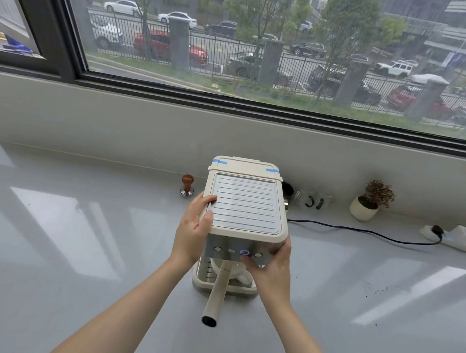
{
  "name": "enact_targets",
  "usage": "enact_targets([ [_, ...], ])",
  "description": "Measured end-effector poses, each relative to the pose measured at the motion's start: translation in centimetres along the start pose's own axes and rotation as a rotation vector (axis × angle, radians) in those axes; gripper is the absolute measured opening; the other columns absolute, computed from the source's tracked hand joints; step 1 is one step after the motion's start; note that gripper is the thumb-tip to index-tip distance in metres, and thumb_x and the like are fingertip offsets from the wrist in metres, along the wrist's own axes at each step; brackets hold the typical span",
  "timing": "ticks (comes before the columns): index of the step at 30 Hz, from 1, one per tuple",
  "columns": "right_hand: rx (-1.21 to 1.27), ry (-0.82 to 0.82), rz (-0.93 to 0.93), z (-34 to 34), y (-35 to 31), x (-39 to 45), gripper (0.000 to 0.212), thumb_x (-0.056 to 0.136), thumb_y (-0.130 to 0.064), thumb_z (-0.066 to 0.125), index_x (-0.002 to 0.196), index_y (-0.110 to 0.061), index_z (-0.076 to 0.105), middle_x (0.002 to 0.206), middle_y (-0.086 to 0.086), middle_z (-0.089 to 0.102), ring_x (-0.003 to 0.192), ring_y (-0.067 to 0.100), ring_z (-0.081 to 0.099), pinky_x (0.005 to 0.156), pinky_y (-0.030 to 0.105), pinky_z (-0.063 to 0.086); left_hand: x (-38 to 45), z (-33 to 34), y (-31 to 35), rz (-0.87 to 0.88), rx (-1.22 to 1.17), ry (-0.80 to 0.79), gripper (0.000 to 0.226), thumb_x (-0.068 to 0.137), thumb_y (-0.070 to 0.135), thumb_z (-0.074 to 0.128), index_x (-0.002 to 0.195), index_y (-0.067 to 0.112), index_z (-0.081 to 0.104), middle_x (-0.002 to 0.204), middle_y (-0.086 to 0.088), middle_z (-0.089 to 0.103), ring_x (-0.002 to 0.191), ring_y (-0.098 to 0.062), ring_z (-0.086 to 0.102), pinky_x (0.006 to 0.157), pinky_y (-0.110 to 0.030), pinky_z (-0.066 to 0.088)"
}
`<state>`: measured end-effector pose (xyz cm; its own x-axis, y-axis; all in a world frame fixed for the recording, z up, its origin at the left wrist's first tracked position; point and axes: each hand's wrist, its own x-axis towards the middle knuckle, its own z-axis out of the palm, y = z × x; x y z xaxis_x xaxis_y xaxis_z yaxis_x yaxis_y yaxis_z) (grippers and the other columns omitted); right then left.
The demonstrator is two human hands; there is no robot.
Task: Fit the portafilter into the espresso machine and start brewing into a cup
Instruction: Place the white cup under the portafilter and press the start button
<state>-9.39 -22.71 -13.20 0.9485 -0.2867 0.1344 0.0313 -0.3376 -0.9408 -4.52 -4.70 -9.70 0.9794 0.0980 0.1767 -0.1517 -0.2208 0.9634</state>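
— What's over on the left there?

— Bare grey counter mostly, running under the window. Then a tamper with a brown wooden knob, standing upright just left of the espresso machine, near the back wall.

— And the hands?

— The left hand is laid against the machine's left side, thumb hooked over the top edge by the ribbed tray, fingers loosely curled against the body. It steadies the machine; it holds nothing loose.

— Where's the portafilter?

— Fitted under the front of the machine. Its cream handle sticks out towards the near edge of the counter, dark at the tip. Beneath it a white cup sits on the drip tray, partly hidden by the handle and the right hand.

— What is the right hand doing?

— The right hand is at the machine's front right corner, fingers spread narrowly over the edge, thumb on the steel button panel right below a button lit with a blue ring. I cannot tell whether it is pressing.

— Farther right?

— Some glassware behind the machine, a small potted plant, and a black cable trailing to a white power strip at the far right.
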Motion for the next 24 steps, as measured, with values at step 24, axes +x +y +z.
enact_targets([
  [24,-0.244,0.180,-0.178,0.0,0.8,-0.9,0.089,0.068,-0.051,0.075,0.140,-0.021,0.034,0.123,-0.012,0.053,0.104,0.012,0.057,0.073,0.028,0.051,-0.5,0.2,0.8,-0.035,-0.047,0.027,0.045,0.076,0.051,0.036,0.116,0.044,0.055,0.138,0.011,0.051,0.128,-0.012,0.048,0.106,-0.040,0.041],
])
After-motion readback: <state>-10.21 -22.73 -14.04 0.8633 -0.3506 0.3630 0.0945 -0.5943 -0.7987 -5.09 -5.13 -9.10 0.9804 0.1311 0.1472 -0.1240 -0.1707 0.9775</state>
